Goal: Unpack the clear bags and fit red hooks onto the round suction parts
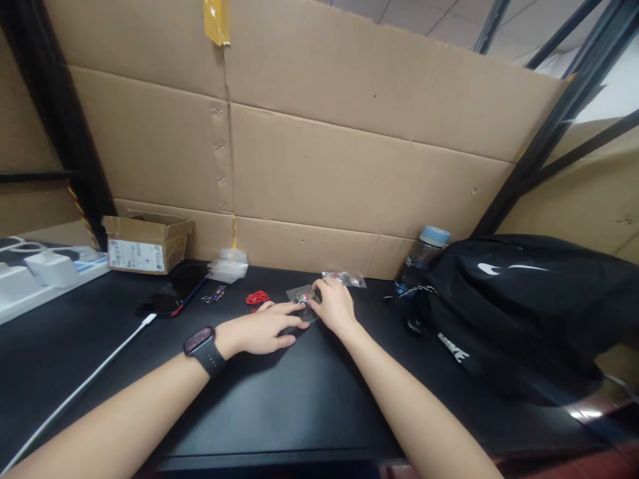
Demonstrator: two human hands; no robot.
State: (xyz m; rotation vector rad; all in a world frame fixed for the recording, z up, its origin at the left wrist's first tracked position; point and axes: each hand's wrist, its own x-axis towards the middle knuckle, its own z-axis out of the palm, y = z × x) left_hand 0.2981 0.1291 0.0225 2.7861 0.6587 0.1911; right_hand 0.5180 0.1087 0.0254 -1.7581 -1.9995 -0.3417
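Observation:
A small clear plastic bag [295, 293] with a shiny metal item and a bit of red lies on the black table [279, 412]. My left hand [264, 327], with a dark watch on its wrist, rests palm down at the bag's left side, fingers spread. My right hand [335, 305] has its thumb and fingers pinched at the bag's right part; what exactly they grip is too small to tell. Behind my right hand are more filled clear bags [355, 279]. A bundle of red cord [257, 297] lies left of the bag, and small dark-and-silver pieces [214, 295] lie further left.
A stack of clear bags [228, 265] stands near the cardboard wall [319, 173]. To the left are a phone [174, 293] with a white cable, an open carton [144, 246] and a power strip [30, 296]. A bottle [418, 261] and a black backpack [519, 313] occupy the right.

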